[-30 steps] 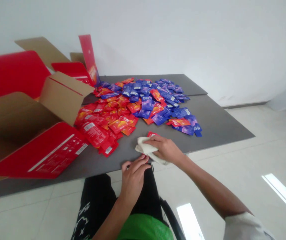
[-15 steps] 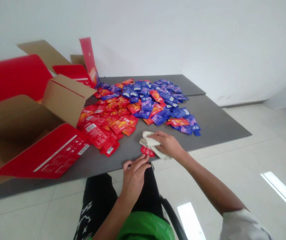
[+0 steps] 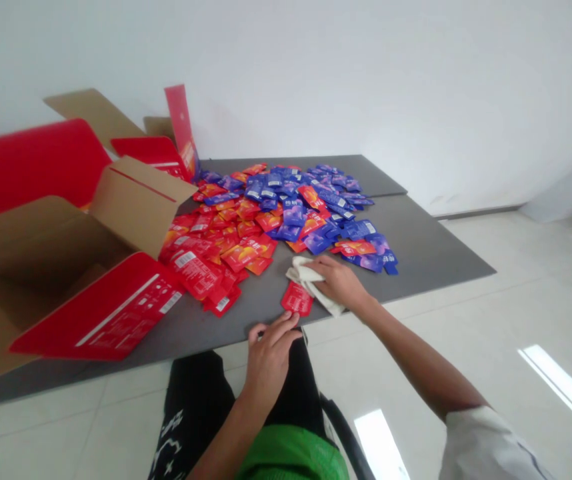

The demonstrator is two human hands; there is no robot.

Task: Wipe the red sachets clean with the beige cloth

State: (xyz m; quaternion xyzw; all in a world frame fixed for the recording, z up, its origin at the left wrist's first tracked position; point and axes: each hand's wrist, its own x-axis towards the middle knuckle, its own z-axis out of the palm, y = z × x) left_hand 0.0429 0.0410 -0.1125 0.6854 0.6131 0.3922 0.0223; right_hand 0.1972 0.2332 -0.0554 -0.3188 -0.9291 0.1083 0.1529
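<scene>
My right hand (image 3: 339,283) is closed on a crumpled white cloth (image 3: 306,279) pressed to the grey table (image 3: 431,247). A single red packet (image 3: 297,298) lies flat just left of the cloth, near the table's front edge. My left hand (image 3: 269,351) rests at that front edge, fingers stretched flat toward the red packet, holding nothing. Beyond the hands spreads a pile of red packets (image 3: 221,240) and blue packets (image 3: 306,200).
A large open cardboard box (image 3: 56,260) with red printed flaps stands on the table's left side. A second red box (image 3: 166,147) stands behind it. White tiled floor (image 3: 491,333) lies to the right, a white wall behind. My dark trousers and green garment show below.
My right hand slid the cloth away from me toward the pile. The red packet that it covered now lies uncovered beside it. The left hand stayed put.
</scene>
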